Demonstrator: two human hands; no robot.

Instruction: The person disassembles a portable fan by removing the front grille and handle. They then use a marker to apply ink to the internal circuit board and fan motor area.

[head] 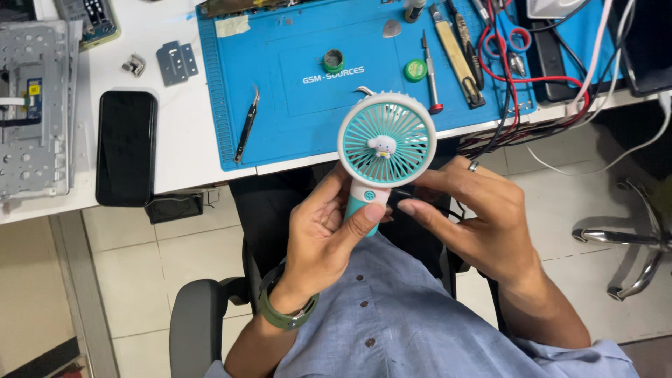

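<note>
Teal plastic is what the fingers are wrapped around: the left hand (329, 227) closes on the short handle of a small round handheld fan (386, 143) with a white rim, teal grille and a little white cartoon figure at its hub, the thumb pressing across the front of the handle just below a small round button. The right hand (476, 217), a ring on one finger, pinches something thin and dark against the side of that handle; what it is, I cannot tell, it is too slight to read. The fan sits upright in front of the person's chest, below the table edge. Judging from this, a steady left grip matters most, thumb kept clear of the button and the right fingertips working close to the handle, so that nothing slips. Beyond the fan lies a blue rubber work mat (280, 126) on the white table (175, 140). Left of the fan on that mat rest black tweezers (247, 126); further left, a black smartphone (126, 147) face down. Above and right of the fan lies a red-tipped screwdriver (431, 73), and red-handled scissors (507, 38) among tangled cables.
</note>
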